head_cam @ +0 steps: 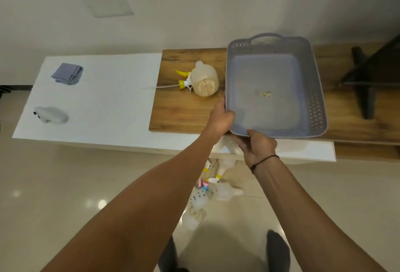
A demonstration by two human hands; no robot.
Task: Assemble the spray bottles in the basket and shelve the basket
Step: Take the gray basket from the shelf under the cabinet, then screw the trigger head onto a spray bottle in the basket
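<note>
Fingers [238, 143] hidden under basket [313, 89]

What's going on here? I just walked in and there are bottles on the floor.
A person is holding an empty grey plastic basket by its near corner, left hand on the side rim and right hand on the front rim, over a wooden board. One translucent spray bottle with a yellow trigger head lies on its side on the board. Several more translucent bottles lie scattered on the tiled floor below. Nothing is in the basket yet.
</note>
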